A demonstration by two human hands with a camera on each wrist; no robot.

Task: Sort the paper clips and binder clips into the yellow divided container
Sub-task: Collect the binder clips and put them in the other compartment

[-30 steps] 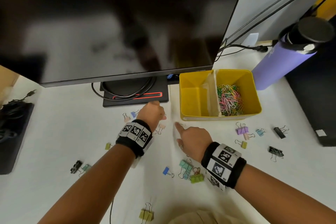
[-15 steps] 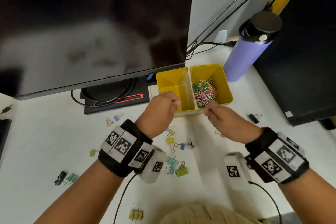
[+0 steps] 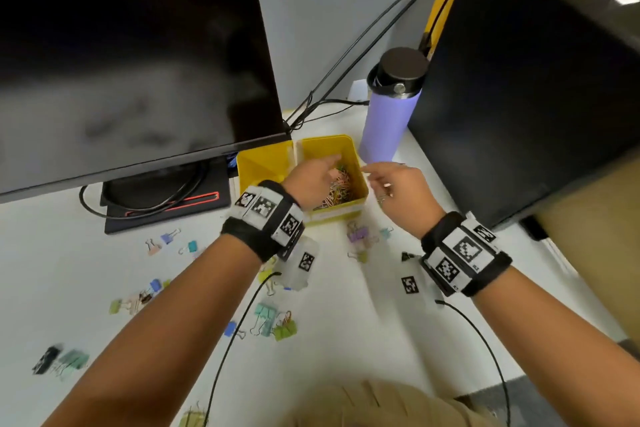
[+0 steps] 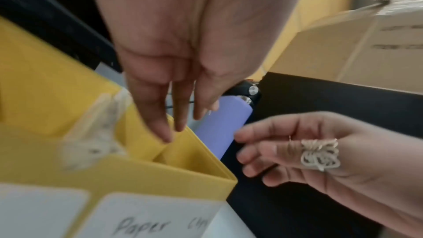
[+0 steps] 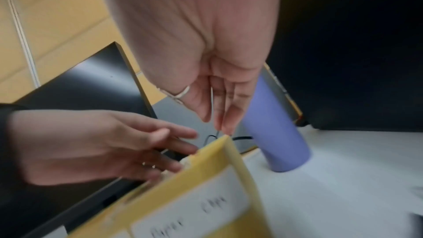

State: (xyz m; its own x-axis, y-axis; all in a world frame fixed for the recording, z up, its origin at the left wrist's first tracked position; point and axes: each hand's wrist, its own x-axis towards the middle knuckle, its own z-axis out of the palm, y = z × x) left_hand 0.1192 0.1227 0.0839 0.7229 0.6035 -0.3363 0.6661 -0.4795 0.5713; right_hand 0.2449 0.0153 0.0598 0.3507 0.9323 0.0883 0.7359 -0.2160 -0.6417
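The yellow divided container (image 3: 361, 184) stands under the monitor's corner. Its right compartment holds a pile of coloured paper clips (image 3: 341, 185) and carries a label reading "Paper Clips" (image 4: 155, 223). My left hand (image 3: 332, 163) hovers over that compartment, fingers (image 4: 160, 129) straight and pointing down, holding nothing. My right hand (image 3: 369, 170) hangs just past the container's right rim (image 5: 233, 153); its fingers (image 5: 228, 113) are loosely straight, with nothing seen between them. Several coloured binder clips (image 3: 273, 321) lie scattered on the white table.
A black monitor (image 3: 131, 62) on a flat stand (image 3: 166, 204) overhangs the container's left compartment (image 3: 263, 166). A purple bottle (image 3: 388, 125) stands just right of the container, with a black box (image 3: 519, 97) beside it. More binder clips (image 3: 358, 236) lie at the container's front.
Both hands rose from the table to the container. The left hand crossed to the right compartment, and both pinches have loosened into straight fingers.
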